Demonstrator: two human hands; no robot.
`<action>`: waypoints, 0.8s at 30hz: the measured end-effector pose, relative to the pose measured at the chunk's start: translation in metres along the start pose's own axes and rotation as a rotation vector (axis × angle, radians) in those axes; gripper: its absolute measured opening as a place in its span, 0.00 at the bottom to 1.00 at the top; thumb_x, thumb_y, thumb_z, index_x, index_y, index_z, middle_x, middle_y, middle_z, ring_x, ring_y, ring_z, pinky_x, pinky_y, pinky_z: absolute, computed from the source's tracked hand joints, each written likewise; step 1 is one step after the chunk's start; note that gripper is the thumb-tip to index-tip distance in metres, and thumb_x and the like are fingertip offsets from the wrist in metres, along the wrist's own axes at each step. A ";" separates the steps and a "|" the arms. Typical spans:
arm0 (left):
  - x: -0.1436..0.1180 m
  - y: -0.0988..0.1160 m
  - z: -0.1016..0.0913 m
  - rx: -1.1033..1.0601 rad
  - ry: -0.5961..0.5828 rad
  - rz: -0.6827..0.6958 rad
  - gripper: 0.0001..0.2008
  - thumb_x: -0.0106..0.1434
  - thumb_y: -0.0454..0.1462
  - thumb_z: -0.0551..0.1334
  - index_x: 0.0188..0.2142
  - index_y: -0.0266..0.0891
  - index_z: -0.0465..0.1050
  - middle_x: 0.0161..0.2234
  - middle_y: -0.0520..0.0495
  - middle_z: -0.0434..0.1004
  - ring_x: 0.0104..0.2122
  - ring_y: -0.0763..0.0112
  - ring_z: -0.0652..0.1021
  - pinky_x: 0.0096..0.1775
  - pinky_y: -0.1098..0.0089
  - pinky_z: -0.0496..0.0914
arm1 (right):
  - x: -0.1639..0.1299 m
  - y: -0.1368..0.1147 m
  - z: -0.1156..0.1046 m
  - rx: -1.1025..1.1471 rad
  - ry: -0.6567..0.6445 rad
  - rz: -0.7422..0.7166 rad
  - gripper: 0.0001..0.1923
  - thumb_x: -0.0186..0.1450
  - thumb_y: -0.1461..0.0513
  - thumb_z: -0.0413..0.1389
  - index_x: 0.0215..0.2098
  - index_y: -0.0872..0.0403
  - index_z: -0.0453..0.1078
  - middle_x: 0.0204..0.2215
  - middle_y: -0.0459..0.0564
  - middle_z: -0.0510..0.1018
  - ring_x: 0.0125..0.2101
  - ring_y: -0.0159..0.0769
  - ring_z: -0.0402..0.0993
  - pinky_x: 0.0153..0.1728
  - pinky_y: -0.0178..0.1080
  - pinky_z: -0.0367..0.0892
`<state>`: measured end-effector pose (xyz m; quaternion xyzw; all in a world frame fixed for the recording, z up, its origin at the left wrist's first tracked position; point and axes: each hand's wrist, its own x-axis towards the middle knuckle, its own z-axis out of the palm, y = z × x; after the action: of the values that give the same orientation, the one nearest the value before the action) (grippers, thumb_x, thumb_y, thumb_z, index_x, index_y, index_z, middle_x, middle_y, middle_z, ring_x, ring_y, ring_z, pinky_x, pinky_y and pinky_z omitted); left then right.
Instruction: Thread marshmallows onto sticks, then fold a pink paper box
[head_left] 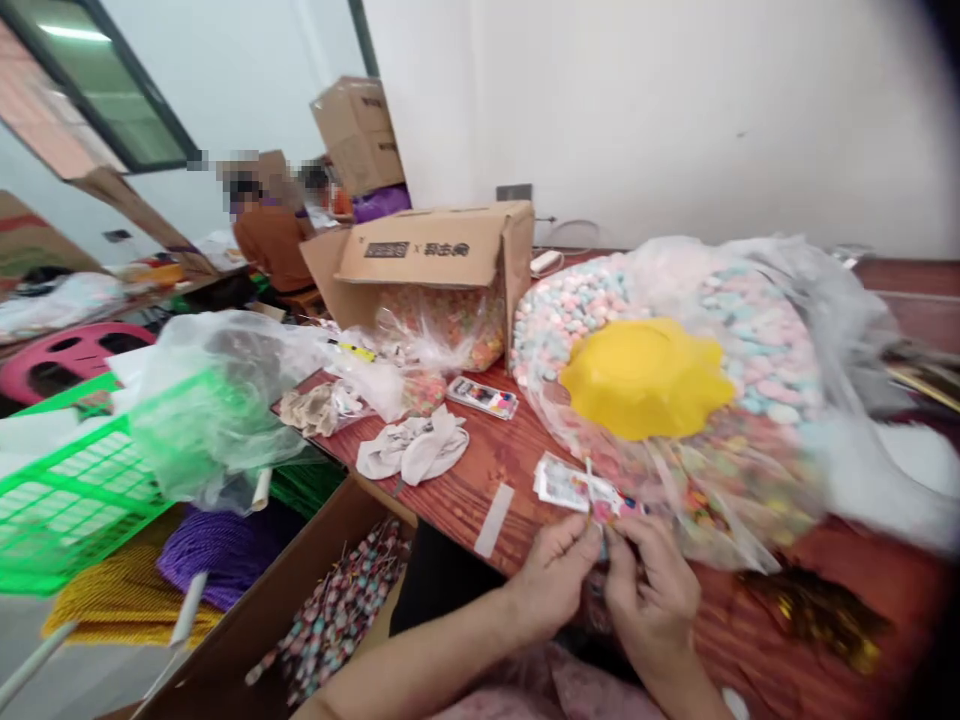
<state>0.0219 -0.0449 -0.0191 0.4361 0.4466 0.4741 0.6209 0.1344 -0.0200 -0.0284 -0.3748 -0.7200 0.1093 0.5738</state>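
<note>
My left hand (556,565) and my right hand (654,585) meet over the near edge of the table, thumbs and fingers pinched together. Between them is a thin white stick (590,482) with small pink and bluish pieces at its lower end, partly covered by the fingers. Just beyond lies a white printed packet (553,483), flat on the table. A large clear bag of pastel candies (765,350) spreads out past my hands, with a yellow wavy-edged bowl (645,380) on it. At lower left, a carton (225,640) holds many sticks threaded with coloured pieces (345,610).
An open cardboard box (420,250) with bagged orange candies stands at the back. Nearby lie a crumpled whitish cloth (412,447) and a phone-like case (482,397). Left are a green plastic basket (82,490) and a purple rope coil (221,550). Another person (270,245) sits behind.
</note>
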 end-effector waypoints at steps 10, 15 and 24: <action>0.003 0.005 -0.012 0.086 0.025 0.020 0.25 0.63 0.58 0.56 0.35 0.37 0.68 0.29 0.51 0.67 0.28 0.76 0.67 0.32 0.73 0.64 | 0.007 0.005 -0.004 0.241 -0.123 0.424 0.12 0.63 0.61 0.57 0.46 0.51 0.68 0.35 0.49 0.75 0.29 0.34 0.72 0.31 0.38 0.72; 0.001 0.006 -0.017 -0.241 -0.243 -0.296 0.29 0.45 0.63 0.66 0.27 0.40 0.69 0.23 0.51 0.68 0.18 0.73 0.71 0.26 0.67 0.67 | 0.005 0.010 -0.023 0.472 -0.456 0.579 0.07 0.66 0.57 0.54 0.32 0.50 0.70 0.18 0.44 0.69 0.15 0.34 0.67 0.16 0.35 0.66; 0.003 0.018 -0.039 -0.226 -0.212 -0.329 0.28 0.43 0.59 0.71 0.30 0.38 0.72 0.20 0.54 0.69 0.16 0.78 0.68 0.23 0.72 0.67 | 0.011 0.009 -0.024 -0.080 -0.176 -0.006 0.10 0.64 0.67 0.55 0.43 0.51 0.71 0.37 0.52 0.77 0.35 0.41 0.75 0.36 0.42 0.71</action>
<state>-0.0190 -0.0347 -0.0111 0.3327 0.3880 0.3650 0.7782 0.1597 -0.0129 -0.0177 -0.3843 -0.7724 0.1114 0.4933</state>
